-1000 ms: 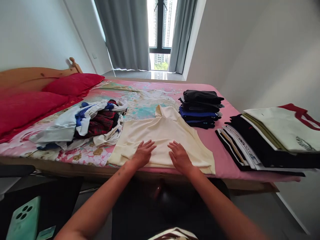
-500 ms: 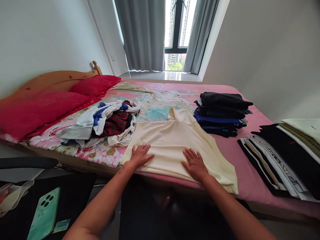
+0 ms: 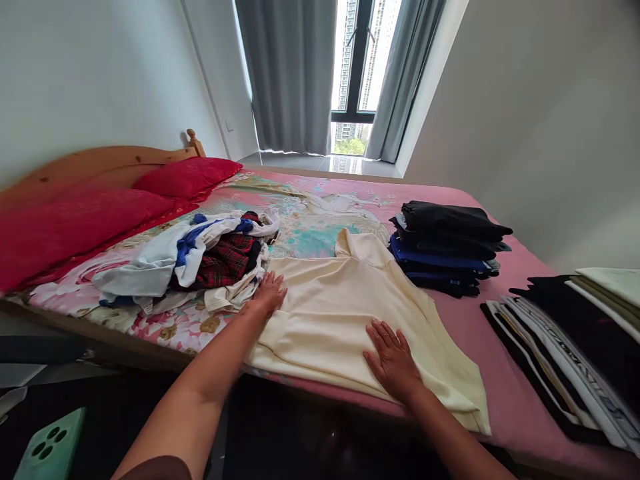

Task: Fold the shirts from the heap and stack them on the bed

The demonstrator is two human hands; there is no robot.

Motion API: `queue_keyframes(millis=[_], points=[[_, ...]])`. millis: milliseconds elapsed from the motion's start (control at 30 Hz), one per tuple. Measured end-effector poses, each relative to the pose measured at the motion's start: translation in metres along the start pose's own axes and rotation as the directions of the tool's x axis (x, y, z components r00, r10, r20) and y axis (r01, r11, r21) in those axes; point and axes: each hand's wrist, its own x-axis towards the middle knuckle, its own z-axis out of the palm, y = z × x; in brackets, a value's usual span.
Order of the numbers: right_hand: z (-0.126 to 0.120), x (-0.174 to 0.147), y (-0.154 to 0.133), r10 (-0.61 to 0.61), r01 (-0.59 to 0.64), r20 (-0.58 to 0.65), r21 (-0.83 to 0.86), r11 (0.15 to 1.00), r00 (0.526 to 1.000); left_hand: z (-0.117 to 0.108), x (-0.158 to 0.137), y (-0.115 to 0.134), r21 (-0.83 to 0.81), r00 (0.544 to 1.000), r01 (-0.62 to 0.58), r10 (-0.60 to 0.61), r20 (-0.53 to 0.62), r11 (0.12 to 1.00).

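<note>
A cream top (image 3: 325, 313) lies spread on the near edge of the bed, with soft wrinkles across it and one part sticking up at its far side. My left hand (image 3: 271, 292) rests on the top's left edge, fingers stretched and slightly apart, close to the loose clothes. Flat on the right-hand half of the fabric lies my right hand (image 3: 393, 353), its fingers spread. Neither hand grips anything. Left of the top sits a rumpled heap of clothes (image 3: 150, 263) in white, blue and red plaid.
Folded dark clothes (image 3: 450, 243) are stacked on the bed (image 3: 450, 320) beyond the top. More folded garments (image 3: 565, 360) lie along the right side. Red pillows (image 3: 95, 223) lean by the wooden headboard. A green phone (image 3: 50, 447) is at lower left.
My left hand has slid left and away from me to the top's edge. My right hand stays on the fabric. The view has shifted slightly.
</note>
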Motion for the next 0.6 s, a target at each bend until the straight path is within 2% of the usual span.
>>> queue_keyframes(millis=[67, 167, 300, 433, 600], points=[[0.0, 0.001, 0.001, -0.005, 0.006, 0.009, -0.009, 1.0, 1.0, 0.004, 0.006, 0.008, -0.003, 1.0, -0.008, 0.008, -0.007, 1.0], [-0.001, 0.003, 0.001, -0.007, 0.007, 0.026, -0.025, 1.0, 1.0, 0.009, 0.017, 0.012, -0.033, 0.996, -0.037, 0.04, 0.074, 0.999], [0.001, 0.003, 0.001, -0.009, 0.009, 0.011, -0.046, 0.999, 1.0, 0.012, 0.045, 0.002, -0.073, 0.986, 0.073, -0.061, 0.152, 0.995], [0.004, 0.003, 0.002, -0.032, 0.031, -0.012, -0.063, 0.998, 0.999, 0.013, 0.074, -0.008, -0.084, 0.985, 0.103, -0.091, 0.143, 0.991], [0.005, 0.003, 0.003, -0.036, 0.034, -0.037, -0.056, 0.998, 0.999, 0.013, 0.091, -0.013, -0.082, 0.99, 0.106, -0.098, 0.097, 0.991]])
